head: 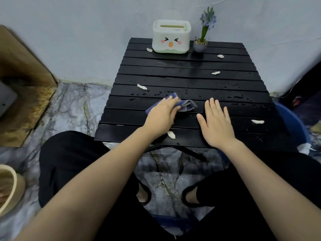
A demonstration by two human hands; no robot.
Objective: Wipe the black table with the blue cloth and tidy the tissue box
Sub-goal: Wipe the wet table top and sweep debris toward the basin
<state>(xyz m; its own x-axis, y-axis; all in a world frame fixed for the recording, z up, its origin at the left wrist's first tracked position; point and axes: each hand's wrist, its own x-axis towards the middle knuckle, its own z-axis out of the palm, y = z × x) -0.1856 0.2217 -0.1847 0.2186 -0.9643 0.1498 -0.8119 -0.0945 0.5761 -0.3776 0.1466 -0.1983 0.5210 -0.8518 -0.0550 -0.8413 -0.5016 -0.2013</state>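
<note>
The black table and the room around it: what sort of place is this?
Probably a corner of someone's home. A small slatted black table stands against a painted wall, bearing a cartoon-faced tissue box and a potted flower, above a marble-patterned floor.

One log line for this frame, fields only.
phase: wiping | left hand: on blue cloth | right hand: flat on black table | tissue box: untouched
</note>
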